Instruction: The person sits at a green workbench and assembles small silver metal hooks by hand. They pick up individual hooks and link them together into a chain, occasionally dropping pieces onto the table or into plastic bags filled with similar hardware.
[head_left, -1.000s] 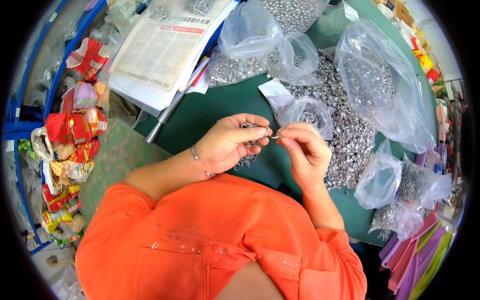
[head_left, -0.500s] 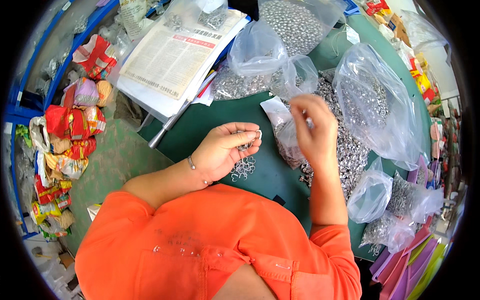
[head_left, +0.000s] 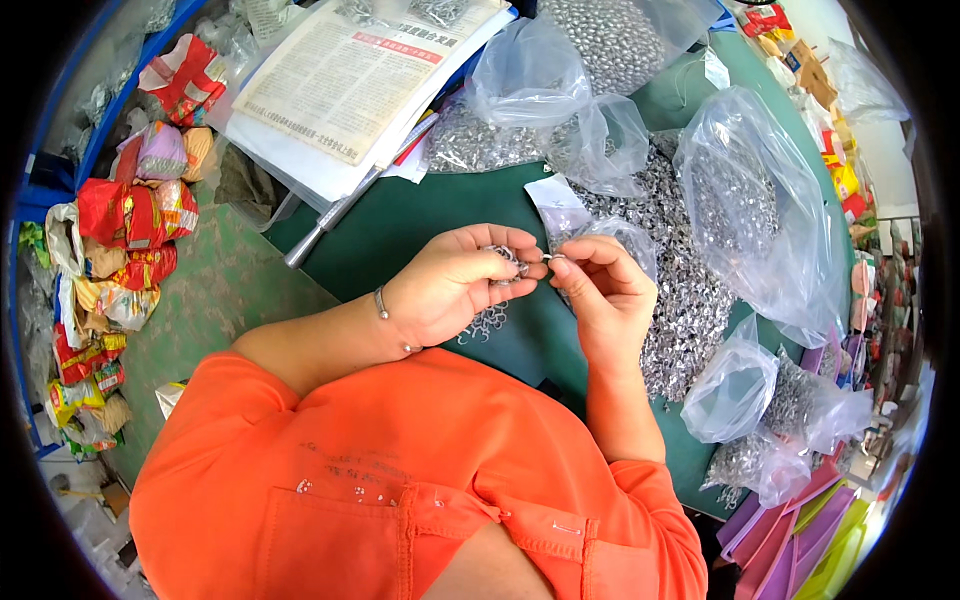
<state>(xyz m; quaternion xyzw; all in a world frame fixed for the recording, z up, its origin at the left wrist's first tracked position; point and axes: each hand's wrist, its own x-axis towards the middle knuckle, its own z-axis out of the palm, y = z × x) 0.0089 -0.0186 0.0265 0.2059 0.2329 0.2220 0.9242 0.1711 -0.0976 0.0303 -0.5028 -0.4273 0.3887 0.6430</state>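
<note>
My left hand (head_left: 445, 278) is curled palm up around a small cluster of silvery open metal hooks (head_left: 510, 262). Meeting its fingertips, my right hand (head_left: 610, 290) pinches a small shiny metal piece (head_left: 549, 257), whose exact shape is too small to make out. Below my left hand, more loose metal hooks (head_left: 486, 322) lie on the green tabletop (head_left: 375, 245), partly covered by the hand. Beyond my right hand spreads a large heap of small silvery metal parts (head_left: 690, 335). A clear plastic bag (head_left: 625, 240) lies partly behind the right fingers.
Clear bags of metal parts stand at the back (head_left: 605, 45) and right (head_left: 765, 230), with an open plastic bag (head_left: 732, 390) nearer. A newspaper (head_left: 350, 90) tops papers at the back left, a metal-handled tool (head_left: 325, 235) beside it. Colourful packages (head_left: 135, 215) line the left.
My right hand has come down and left from above the metal heap to the left fingertips. The left hand has stayed curled around its hooks. The whole view has shifted slightly.
</note>
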